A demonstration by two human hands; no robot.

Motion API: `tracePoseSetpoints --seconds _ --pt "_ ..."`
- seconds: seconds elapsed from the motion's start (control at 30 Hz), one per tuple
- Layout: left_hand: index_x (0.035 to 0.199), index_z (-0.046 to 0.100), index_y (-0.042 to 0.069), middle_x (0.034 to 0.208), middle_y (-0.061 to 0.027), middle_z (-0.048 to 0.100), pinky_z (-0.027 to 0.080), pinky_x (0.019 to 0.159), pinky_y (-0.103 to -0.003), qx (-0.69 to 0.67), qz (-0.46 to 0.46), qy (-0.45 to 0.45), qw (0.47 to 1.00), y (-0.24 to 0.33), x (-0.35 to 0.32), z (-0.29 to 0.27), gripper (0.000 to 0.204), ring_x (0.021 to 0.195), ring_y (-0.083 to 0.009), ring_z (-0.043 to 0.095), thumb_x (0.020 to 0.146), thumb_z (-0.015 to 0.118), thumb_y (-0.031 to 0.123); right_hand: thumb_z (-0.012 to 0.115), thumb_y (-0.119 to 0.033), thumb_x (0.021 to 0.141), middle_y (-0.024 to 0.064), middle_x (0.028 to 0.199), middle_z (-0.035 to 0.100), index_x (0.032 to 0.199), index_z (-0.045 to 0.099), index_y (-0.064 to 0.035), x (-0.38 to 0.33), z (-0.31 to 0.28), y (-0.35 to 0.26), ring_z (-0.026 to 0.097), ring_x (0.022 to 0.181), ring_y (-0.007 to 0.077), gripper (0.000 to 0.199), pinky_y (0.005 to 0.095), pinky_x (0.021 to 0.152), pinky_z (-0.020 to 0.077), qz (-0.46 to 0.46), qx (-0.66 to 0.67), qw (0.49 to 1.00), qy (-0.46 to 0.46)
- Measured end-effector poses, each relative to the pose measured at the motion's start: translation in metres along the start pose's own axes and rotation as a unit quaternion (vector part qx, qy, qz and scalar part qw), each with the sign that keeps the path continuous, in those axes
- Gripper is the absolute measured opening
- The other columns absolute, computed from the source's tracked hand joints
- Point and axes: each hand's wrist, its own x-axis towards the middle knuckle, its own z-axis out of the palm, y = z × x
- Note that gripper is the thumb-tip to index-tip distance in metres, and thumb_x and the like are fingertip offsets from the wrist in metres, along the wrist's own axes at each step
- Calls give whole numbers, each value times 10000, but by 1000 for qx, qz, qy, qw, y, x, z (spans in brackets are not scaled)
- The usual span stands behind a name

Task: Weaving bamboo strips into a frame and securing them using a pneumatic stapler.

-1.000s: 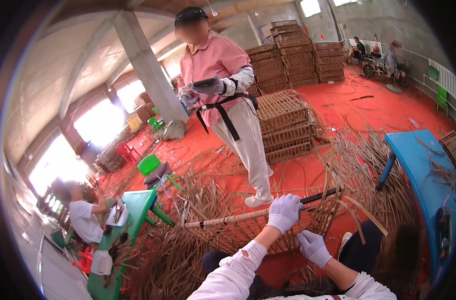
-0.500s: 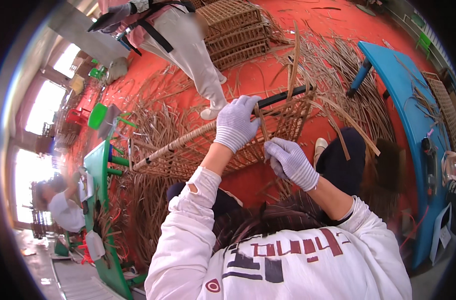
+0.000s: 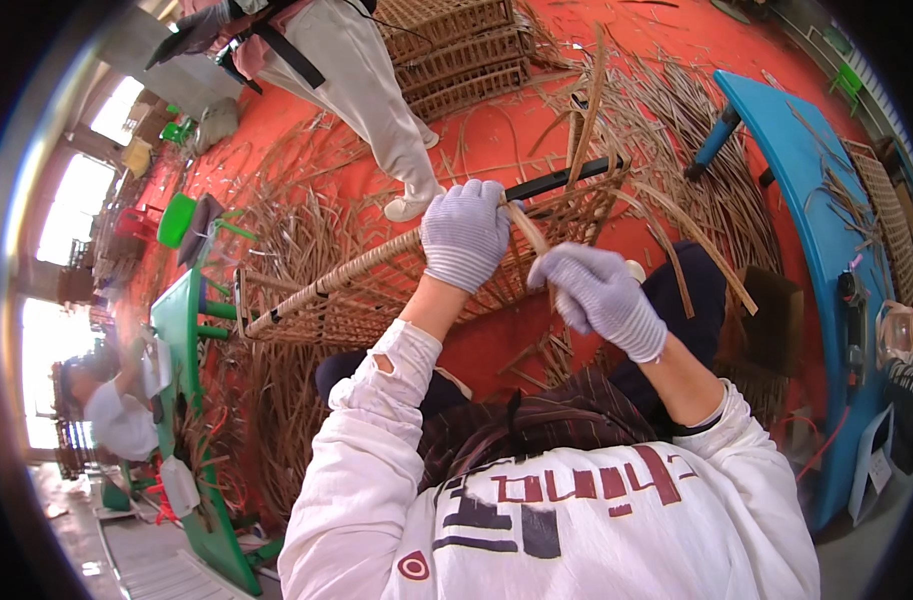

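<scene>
My left hand point(image 3: 464, 236), in a grey knit glove, grips the rim bar of a woven rattan frame point(image 3: 376, 290) where the wrapped pale part meets the bare black part point(image 3: 561, 178). My right hand point(image 3: 601, 296), gloved too, pinches a thin rattan strip point(image 3: 528, 230) that runs up to the bar beside my left hand. Loose strips point(image 3: 676, 235) stick up and out from the frame's weave to the right. The frame lies across my lap over the red floor.
A person in pale trousers point(image 3: 371, 95) stands just beyond the frame. Stacked woven crates point(image 3: 456, 50) sit behind. A blue table point(image 3: 826, 200) is at right, a green table point(image 3: 181, 400) at left with a seated person point(image 3: 116, 420). Rattan scraps litter the floor.
The view has tipped further downward, showing more of my white top. Both hands stay on the frame's bar and the strip, my right hand drawn slightly down and away from the bar.
</scene>
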Motion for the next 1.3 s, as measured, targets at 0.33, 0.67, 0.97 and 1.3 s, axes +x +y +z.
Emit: tracePoseSetpoints --seconds 0.33,0.67,0.97,1.3 --pt "828 603 106 750 -66 581 478 629 -411 -50 -11 34 998 1 -1 1 217 710 -267 608 830 684 308 678 -78 849 93 1002 664 1203 643 -105 63 -14 -15 634 979 299 357 384 835 528 -363 -445 806 144" --pt "840 598 128 729 -46 553 451 624 -386 -33 -11 54 998 1 -5 5 236 682 -239 582 868 664 353 579 -54 953 97 873 724 1019 670 -9 107 -23 -20 717 823 157 121 273 740 569 -312 -377 872 24" --pt "811 589 116 727 -34 546 445 614 -377 1 -9 33 999 5 -4 5 335 676 -220 569 843 689 435 592 -234 1001 76 747 703 897 691 0 147 -21 -31 687 658 132 274 275 609 545 -163 -364 914 76" --pt "860 611 120 792 -51 588 457 642 -385 -47 -54 70 995 16 -7 1 322 695 -250 598 781 754 397 591 -368 947 146 763 683 794 687 -46 185 -29 -25 655 750 311 369 388 707 500 -15 -479 878 11"
